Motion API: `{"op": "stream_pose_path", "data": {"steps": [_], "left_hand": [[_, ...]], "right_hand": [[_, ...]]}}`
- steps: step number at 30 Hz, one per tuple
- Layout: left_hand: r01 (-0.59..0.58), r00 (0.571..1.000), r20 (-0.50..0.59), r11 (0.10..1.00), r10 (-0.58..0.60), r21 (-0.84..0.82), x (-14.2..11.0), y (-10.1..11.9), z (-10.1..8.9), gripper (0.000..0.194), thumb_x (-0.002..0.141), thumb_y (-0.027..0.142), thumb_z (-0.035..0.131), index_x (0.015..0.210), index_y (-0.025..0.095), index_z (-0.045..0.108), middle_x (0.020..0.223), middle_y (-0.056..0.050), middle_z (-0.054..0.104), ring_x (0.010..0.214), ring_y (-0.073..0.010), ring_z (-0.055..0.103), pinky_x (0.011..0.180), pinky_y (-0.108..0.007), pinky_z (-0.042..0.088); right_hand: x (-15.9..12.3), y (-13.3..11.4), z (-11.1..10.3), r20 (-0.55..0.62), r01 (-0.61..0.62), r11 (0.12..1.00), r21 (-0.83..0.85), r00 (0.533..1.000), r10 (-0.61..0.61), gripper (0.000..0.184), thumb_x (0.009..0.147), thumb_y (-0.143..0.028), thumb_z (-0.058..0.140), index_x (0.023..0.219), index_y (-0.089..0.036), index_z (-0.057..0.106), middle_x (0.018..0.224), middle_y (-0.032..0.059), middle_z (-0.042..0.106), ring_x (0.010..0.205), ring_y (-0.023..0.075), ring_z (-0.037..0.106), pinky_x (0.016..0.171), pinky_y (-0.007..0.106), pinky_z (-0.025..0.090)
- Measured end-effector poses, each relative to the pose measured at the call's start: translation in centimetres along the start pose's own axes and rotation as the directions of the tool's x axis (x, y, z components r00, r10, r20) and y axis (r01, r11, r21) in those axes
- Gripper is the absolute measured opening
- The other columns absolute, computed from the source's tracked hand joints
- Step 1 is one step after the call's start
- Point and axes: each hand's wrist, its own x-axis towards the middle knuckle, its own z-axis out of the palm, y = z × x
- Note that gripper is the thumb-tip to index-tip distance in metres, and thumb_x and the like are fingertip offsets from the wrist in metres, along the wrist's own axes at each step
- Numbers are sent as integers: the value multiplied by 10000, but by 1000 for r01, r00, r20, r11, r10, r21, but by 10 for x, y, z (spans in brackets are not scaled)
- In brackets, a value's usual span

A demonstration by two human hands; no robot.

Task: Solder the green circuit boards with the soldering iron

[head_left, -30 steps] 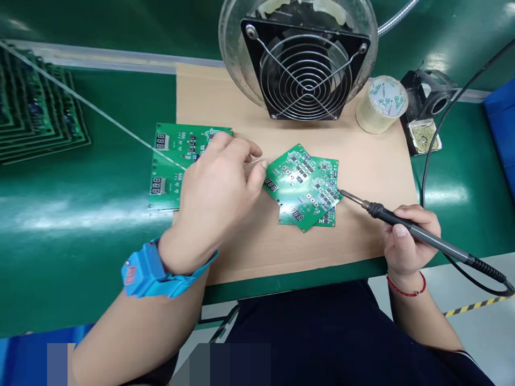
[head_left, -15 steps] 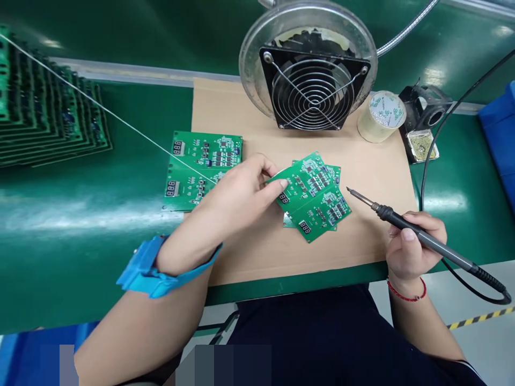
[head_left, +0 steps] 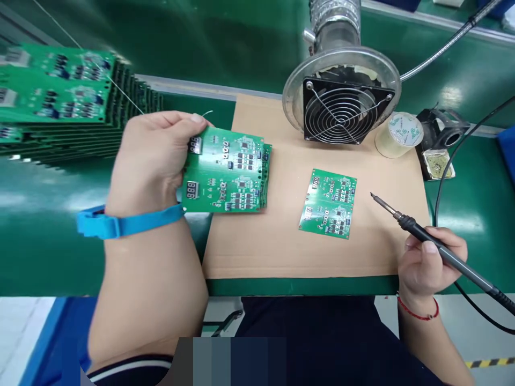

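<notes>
My left hand (head_left: pixel 159 145) is closed at the left edge of a green circuit board (head_left: pixel 225 171). A thin solder wire (head_left: pixel 124 95) runs into this hand, and its short end pokes out past the thumb. The board lies over other boards, whose edges show at the right; whether the fingers also grip it is hidden. My right hand (head_left: pixel 432 262) is wrapped round a soldering iron (head_left: pixel 426 233), its tip pointing up and left. Between the hands, a single circuit board (head_left: pixel 328 203) lies flat on the cardboard (head_left: pixel 289 246), apart from the iron tip.
A fume extractor fan (head_left: pixel 340 115) hangs over the back of the cardboard. A tape roll (head_left: pixel 402 134) and an iron stand with a sponge (head_left: pixel 438 163) are at the back right. Tall board stacks (head_left: pixel 80 118) fill the left. The iron's black cable (head_left: pixel 446 177) crosses the right side.
My left hand has moved left from the middle boards to the left pile, carrying a circuit board over. One board is left in the middle. The camera view has shifted; the right hand still holds the iron.
</notes>
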Motion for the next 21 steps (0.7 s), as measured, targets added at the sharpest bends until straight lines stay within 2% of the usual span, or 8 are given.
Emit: {"op": "stream_pose_path", "data": {"steps": [3,7,10,12,14,17,18,21], "left_hand": [[276,959,-40,958,-280,-82,0,2,3,78,823,194,632,758,150,632,626,46,535,603,-73,463,540,-271,387],[89,988,-141,963,-54,255,-6,13,-2,241,875,368,645,975,151,671,809,34,534,803,-116,495,710,-316,411],[42,980,-201,957,17,287,-14,24,-4,295,907,395,595,1048,141,645,877,31,550,834,-122,510,747,-315,437],[-41,990,-126,980,66,193,-26,35,2,214,899,309,583,994,132,655,878,22,606,801,-114,542,726,-294,460],[-198,976,113,976,188,92,-43,47,14,187,900,267,552,958,133,670,915,-16,673,828,-138,599,733,-293,487],[-487,794,432,873,427,31,-77,65,39,205,914,249,514,992,162,682,1029,-60,719,960,-196,656,826,-320,519],[-569,717,516,821,468,46,-88,70,46,245,923,264,521,1094,167,668,1144,-71,705,1018,-213,661,819,-319,528],[-720,578,656,681,485,132,-113,79,62,400,943,260,529,1331,173,563,1430,-91,559,1006,-223,688,724,-308,547]], "right_hand": [[0,0,0,24,-9,1000,-2,1000,9,122,774,-261,690,872,-193,668,723,-17,579,452,103,512,377,258,388],[-1,0,-1,38,-24,1000,9,999,23,119,777,-244,684,885,-198,669,701,-21,572,457,104,510,396,257,385],[-2,-1,0,38,-40,999,29,999,38,120,770,-221,681,887,-193,671,712,-19,581,468,103,524,411,259,395],[-3,-2,1,35,-45,999,25,998,44,118,768,-213,680,883,-191,670,729,-18,585,476,103,535,419,261,400],[-3,-2,2,36,-52,999,8,998,52,117,767,-214,678,882,-193,667,732,-21,583,482,103,538,427,262,400],[-4,-2,2,35,-64,998,-10,997,64,119,772,-226,673,887,-199,656,734,-25,578,486,102,535,442,268,407],[-4,-2,1,34,-67,998,-18,997,68,120,775,-229,673,890,-199,653,737,-25,580,488,102,536,449,272,413],[-6,-2,-1,46,-99,993,-65,994,102,123,792,-251,674,900,-198,647,746,-21,587,506,107,547,474,280,425]]}}
